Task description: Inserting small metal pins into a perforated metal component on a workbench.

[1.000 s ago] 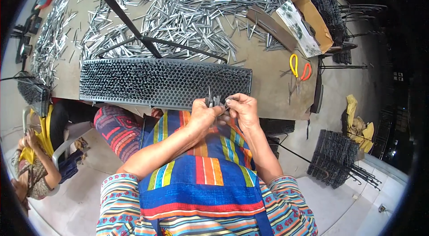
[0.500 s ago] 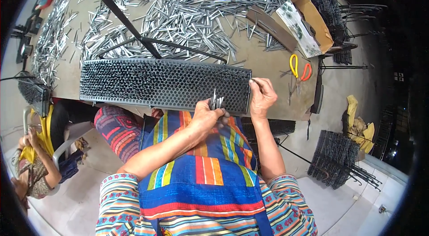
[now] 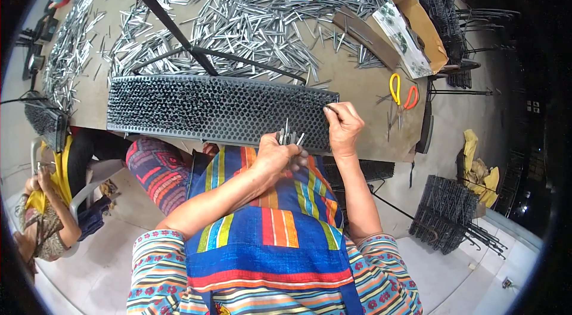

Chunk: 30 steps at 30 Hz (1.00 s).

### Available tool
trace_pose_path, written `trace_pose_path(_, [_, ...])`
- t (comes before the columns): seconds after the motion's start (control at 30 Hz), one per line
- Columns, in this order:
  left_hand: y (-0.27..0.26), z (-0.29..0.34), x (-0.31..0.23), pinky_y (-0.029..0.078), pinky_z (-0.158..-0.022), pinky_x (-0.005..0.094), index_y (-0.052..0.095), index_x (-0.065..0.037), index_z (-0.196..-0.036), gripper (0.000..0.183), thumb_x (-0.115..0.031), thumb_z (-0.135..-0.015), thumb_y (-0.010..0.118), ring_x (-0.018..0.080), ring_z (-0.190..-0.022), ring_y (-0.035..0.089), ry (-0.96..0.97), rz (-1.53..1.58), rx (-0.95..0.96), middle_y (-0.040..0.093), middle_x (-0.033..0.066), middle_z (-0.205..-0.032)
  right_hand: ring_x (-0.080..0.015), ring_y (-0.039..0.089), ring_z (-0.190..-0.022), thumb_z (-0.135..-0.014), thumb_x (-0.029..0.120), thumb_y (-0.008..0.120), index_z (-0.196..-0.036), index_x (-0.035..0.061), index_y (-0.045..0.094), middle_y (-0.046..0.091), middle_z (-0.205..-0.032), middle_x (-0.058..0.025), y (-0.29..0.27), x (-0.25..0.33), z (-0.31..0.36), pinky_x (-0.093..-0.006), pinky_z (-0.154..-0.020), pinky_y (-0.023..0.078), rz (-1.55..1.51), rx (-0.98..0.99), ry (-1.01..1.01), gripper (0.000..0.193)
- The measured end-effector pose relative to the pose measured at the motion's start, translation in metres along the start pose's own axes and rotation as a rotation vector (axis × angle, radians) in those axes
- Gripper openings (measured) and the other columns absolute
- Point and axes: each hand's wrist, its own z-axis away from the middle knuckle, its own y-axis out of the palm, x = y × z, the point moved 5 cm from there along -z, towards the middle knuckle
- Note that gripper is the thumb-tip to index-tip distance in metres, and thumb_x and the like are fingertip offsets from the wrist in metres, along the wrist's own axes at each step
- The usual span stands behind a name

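Observation:
A long black rack full of round holes lies across the table's near edge. Its left part is thick with inserted dark pieces, while the holes toward the right look bare. My left hand, at the rack's front edge, is closed round a small bunch of thin grey metal strips that poke up between thumb and fingers. My right hand is pinched at the rack's right end, fingertips against its upper corner; whatever lies between them is too small to make out.
Loose metal strips cover much of the table. Scissors with yellow and red handles lie right of the rack, below an open cardboard box. A black bar rises behind it. At left sits another person; black racks stand at right.
My right hand has shifted slightly left along the rack's right end, its fingertips now over the corner. The left hand keeps its place, with the strips in it fanned a little differently.

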Motion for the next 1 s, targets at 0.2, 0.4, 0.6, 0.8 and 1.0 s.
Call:
trace_pose_path(0.2, [-0.001, -0.003, 0.003, 0.053, -0.050, 0.0280, 0.061, 0.000, -0.096, 0.012, 0.005, -0.084, 0.058, 0.0191, -0.065, 0.067, -0.017, 0.051, -0.009, 0.069, 0.0134, -0.081, -0.0096, 0.056, -0.061, -0.076, -0.005, 0.072, -0.087, -0.0021, 0.069, 0.061, -0.075, -0.0054, 0.002, -0.009, 0.005, -0.0257, -0.055, 0.044, -0.260, -0.066, 0.214, 0.012])
trace_pose_path(0.4, [0.000, -0.005, 0.003, 0.054, -0.052, 0.0283, 0.061, 0.001, -0.095, 0.012, 0.005, -0.085, 0.058, 0.0197, -0.066, 0.067, 0.004, 0.141, 0.013, 0.069, 0.0138, -0.082, -0.0189, 0.060, -0.065, -0.077, -0.003, 0.071, -0.092, -0.0006, 0.069, 0.061, -0.077, -0.0095, 0.002, 0.003, -0.002, -0.0303, -0.061, 0.048, 0.099, -0.012, -0.037, 0.016])
trace_pose_path(0.6, [0.003, -0.004, 0.001, 0.053, -0.049, 0.0279, 0.064, 0.001, -0.089, 0.009, 0.006, -0.084, 0.058, 0.0196, -0.063, 0.068, -0.004, 0.215, 0.003, 0.069, 0.0131, -0.079, -0.0254, 0.060, -0.067, -0.079, -0.003, 0.068, -0.104, 0.0040, 0.068, 0.060, -0.081, -0.0120, -0.002, 0.005, 0.015, -0.0334, -0.063, 0.048, 0.187, 0.011, -0.061, 0.025])
trace_pose_path(0.8, [0.003, -0.005, 0.002, 0.054, -0.050, 0.0280, 0.065, 0.002, -0.090, 0.010, 0.006, -0.084, 0.058, 0.0203, -0.064, 0.068, -0.004, 0.233, 0.010, 0.070, 0.0134, -0.080, -0.0313, 0.061, -0.070, -0.082, -0.001, 0.064, -0.109, 0.0078, 0.067, 0.059, -0.087, -0.0126, 0.001, 0.009, 0.016, -0.0375, -0.064, 0.049, 0.305, 0.082, -0.033, 0.028])
trace_pose_path(1.0, [0.004, -0.001, 0.000, 0.056, -0.052, 0.0282, 0.065, 0.003, -0.092, 0.011, 0.006, -0.083, 0.060, 0.0205, -0.064, 0.069, -0.014, 0.233, 0.017, 0.070, 0.0137, -0.080, -0.0163, 0.057, -0.061, -0.084, 0.004, 0.066, -0.098, 0.0016, 0.070, 0.060, -0.079, -0.0072, -0.008, 0.016, 0.025, -0.0295, -0.055, 0.045, 0.032, -0.019, -0.009, 0.015])
